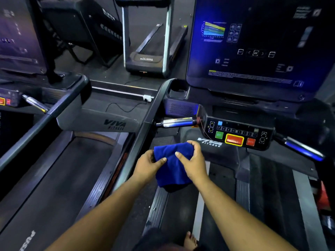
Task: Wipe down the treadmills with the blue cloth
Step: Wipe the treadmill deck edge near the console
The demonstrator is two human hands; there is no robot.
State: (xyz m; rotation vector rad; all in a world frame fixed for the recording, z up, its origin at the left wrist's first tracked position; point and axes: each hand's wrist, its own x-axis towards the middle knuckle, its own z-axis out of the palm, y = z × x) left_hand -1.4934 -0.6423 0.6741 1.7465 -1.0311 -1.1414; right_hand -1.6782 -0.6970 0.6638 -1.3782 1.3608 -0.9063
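Treadmill (235, 178) deck below, blue cloth (172, 165) between both hands

**Person: visible body, head-camera view**

Two forearms, bare from below the elbow to the wrist; no sleeve edge in frame. Left hand (147, 166) and right hand (194, 163) ungloved, no rings, watch or bands visible. Fingers (179, 154) with short nails. One bare foot (189, 240) at bottom edge, unshod. Dark garment partly visible beside it, blurred.
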